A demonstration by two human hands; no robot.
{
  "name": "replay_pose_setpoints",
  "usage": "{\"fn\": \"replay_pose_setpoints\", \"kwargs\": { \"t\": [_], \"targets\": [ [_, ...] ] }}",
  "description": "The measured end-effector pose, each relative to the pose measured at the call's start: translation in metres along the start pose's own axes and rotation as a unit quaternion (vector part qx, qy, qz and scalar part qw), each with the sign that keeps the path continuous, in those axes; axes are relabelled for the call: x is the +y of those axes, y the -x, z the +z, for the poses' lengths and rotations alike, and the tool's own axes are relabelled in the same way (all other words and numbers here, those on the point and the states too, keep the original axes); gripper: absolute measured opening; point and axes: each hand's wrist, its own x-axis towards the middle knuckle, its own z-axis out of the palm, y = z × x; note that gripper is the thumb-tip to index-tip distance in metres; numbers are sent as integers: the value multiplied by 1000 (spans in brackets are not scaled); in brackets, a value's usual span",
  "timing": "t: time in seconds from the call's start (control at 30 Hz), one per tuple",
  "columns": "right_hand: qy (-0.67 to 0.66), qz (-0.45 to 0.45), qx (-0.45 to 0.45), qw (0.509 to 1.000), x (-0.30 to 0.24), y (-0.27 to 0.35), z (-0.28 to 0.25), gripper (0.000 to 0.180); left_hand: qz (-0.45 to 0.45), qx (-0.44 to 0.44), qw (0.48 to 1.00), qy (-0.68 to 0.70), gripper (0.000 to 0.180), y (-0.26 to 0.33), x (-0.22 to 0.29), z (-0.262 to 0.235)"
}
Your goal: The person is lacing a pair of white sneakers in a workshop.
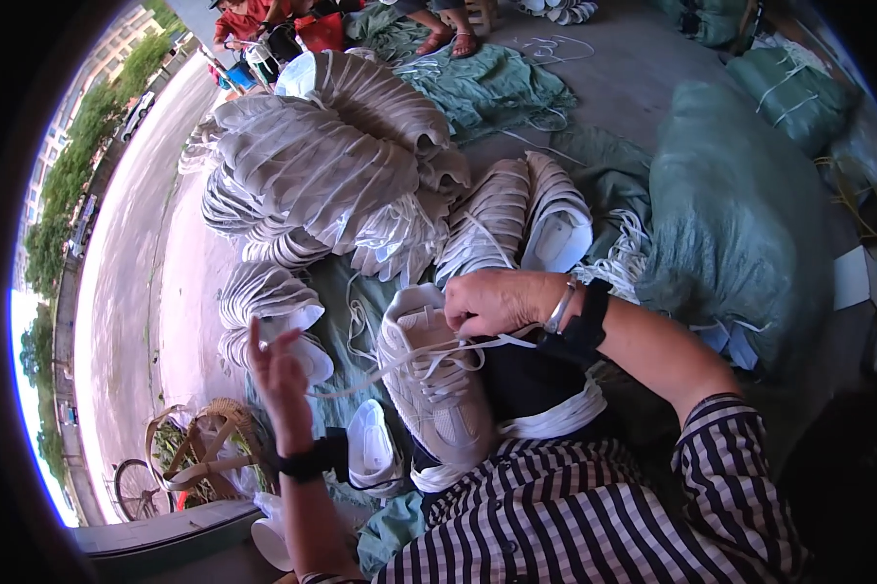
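Along the far left, pale sunlit road (117,321), wide and open, curving toward the rim. Inward from there, tan woven basket with looped handle (229,417), near the lower edge, below nested stacks of grey-white shoe uppers (268,292). Next, left hand (281,380), raised in front of those stacks, fingers parted and lightly bent; cannot tell whether gripping the thin flat white lace (390,372) strung off to the right. Past that hand, open room over rumpled green cloth (339,292), narrowed lower down by a pale shoe upper with white oval base (370,446). At centre, off-white low-cut lace-up shoe (458,428), toe toward the black-and-white striped shirt (545,516), close against dark trousers (531,380). At its collar's right edge, right hand (492,300), fingers curled inward; cannot tell around what. Farther right, bulging green plastic sack (730,224), bounding the space beyond the forearm.
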Motion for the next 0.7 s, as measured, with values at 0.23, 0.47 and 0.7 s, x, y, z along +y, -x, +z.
{"fn": "replay_pose_setpoints", "kwargs": {
  "t": [0.23,0.47,0.7],
  "targets": [
    [72,89,98,989,-13,-12,23,12,-95,-120,988,-8,20,24,-36,56],
    [-298,117,310,895,29,-30,16,13,-120,-141,980,-67,19,31,-23,59],
    [-171,169,500,832,69,-9,-47,14,-141,-189,969,-77,22,35,-25,58]
  ]
}}
